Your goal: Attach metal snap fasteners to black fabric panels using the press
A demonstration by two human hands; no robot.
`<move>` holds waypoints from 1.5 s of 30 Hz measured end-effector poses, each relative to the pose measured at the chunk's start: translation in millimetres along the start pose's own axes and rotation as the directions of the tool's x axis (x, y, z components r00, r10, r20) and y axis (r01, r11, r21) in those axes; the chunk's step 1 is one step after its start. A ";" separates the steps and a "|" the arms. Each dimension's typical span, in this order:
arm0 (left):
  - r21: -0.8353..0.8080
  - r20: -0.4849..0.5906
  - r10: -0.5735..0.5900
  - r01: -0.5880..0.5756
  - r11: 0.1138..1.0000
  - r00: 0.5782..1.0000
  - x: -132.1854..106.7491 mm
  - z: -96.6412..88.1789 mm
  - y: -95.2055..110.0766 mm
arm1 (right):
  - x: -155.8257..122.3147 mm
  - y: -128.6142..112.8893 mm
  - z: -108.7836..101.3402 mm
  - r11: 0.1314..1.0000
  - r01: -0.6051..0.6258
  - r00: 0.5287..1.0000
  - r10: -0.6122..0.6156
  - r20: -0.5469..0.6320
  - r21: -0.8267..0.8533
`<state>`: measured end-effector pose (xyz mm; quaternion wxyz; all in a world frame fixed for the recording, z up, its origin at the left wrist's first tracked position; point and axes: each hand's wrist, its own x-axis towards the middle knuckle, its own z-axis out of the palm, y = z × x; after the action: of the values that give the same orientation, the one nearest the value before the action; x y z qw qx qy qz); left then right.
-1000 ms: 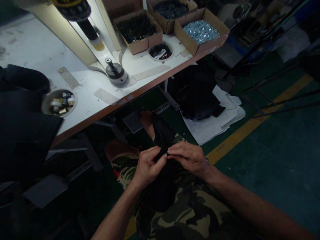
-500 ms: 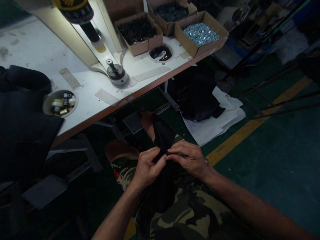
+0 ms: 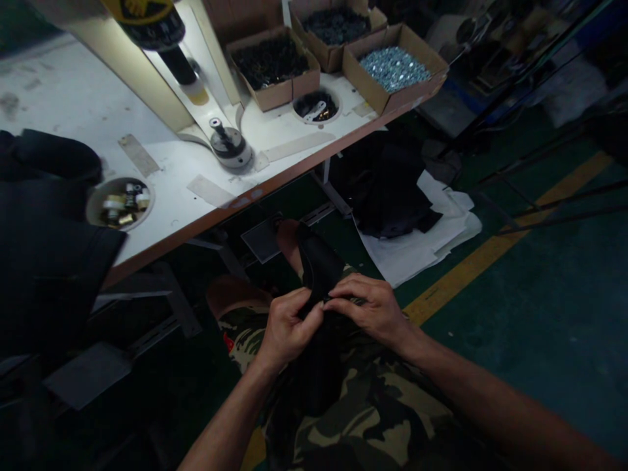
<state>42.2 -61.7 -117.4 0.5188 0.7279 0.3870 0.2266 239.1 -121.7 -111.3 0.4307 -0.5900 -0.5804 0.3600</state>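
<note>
A piece of black fabric [image 3: 321, 261] lies across my lap, over camouflage shorts [image 3: 387, 418]. My left hand [image 3: 292, 327] is closed on its edge, thumb pressed against the curled fingers. Close beside it, my right hand [image 3: 370, 307] pinches the same fabric with thumb and fingertips. The two thumbs nearly meet. Any small part between the fingertips is too dark to make out. Beyond my knees, a press with a round metal die [image 3: 230, 149] stands on the white table [image 3: 169, 216].
Cardboard boxes [image 3: 279, 95] of small dark parts and a box [image 3: 395, 72] of shiny metal pieces stand at the table's back. Two round cups [image 3: 120, 203] are set in the tabletop. Black material [image 3: 53, 242] hangs over the left edge. Dark cloth [image 3: 392, 190] lies on white sheeting below.
My fingertips have shifted slightly on the fabric, and the fabric beyond them lies a little flatter. Both hands remain in nearly the same place.
</note>
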 end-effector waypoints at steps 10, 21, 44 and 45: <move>0.012 0.014 -0.016 0.016 1.000 1.000 -0.6 3.4 -3.0 | 8.4 9.6 -23.2 0.904 0.421 0.883 -0.387 0.266 -0.081; 0.063 -0.001 -0.030 0.030 0.998 1.000 -3.3 3.9 -3.6 | 0.9 4.7 -5.8 0.999 -0.004 0.991 0.010 0.131 -0.045; 0.068 0.019 -0.022 0.020 0.998 1.000 0.5 1.6 3.7 | 5.1 7.5 -27.6 0.887 0.405 0.885 -0.319 0.340 -0.222; 0.069 0.023 -0.030 0.029 0.997 0.999 0.1 1.4 2.7 | 6.1 6.0 -28.4 0.900 0.382 0.890 -0.296 0.348 -0.212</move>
<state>44.2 -62.9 -115.3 0.5014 0.7421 0.3990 0.1968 268.0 -117.9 -105.8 0.3057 -0.4692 -0.7791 0.2819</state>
